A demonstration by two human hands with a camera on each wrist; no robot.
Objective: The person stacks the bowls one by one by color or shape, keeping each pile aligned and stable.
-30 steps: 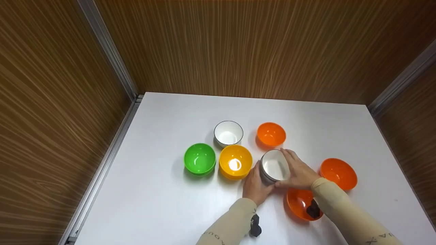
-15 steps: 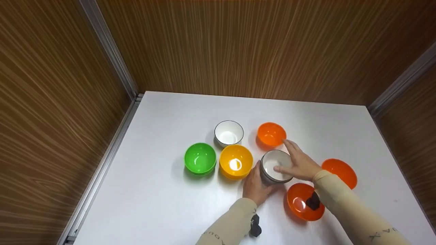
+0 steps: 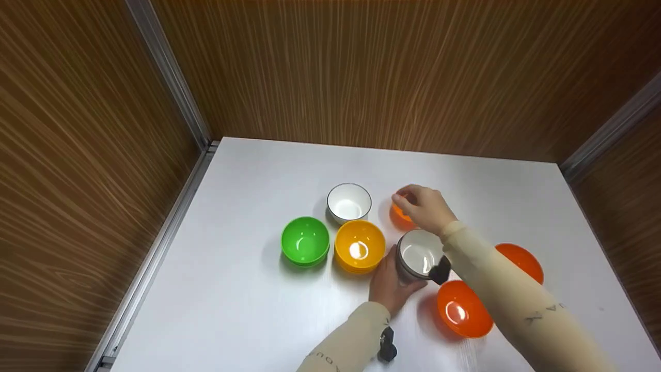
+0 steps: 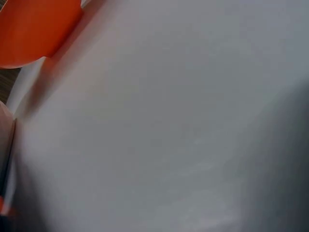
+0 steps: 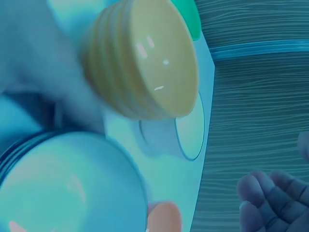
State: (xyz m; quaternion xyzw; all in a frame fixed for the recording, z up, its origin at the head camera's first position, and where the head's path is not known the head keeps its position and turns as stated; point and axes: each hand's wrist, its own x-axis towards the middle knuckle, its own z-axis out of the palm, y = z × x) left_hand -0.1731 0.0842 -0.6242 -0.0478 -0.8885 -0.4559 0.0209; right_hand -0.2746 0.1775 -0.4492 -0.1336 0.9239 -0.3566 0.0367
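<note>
Cream sleeves (image 3: 346, 333), this side of the white bowl stack (image 3: 418, 252), carry lettering (image 3: 545, 312) too partial to read. Left hand (image 3: 386, 287) is wrapped round that stack; just beyond it my right hand (image 3: 424, 207), fingers loose, nothing pinched that I can see, hangs over the orange bowl (image 3: 400, 213), so I'd call this reaching, probably wanting a rim pinch next.

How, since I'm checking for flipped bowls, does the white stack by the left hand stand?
Upright: in the head view, the white stack opens upward, inside showing, left hand against its side.
</note>
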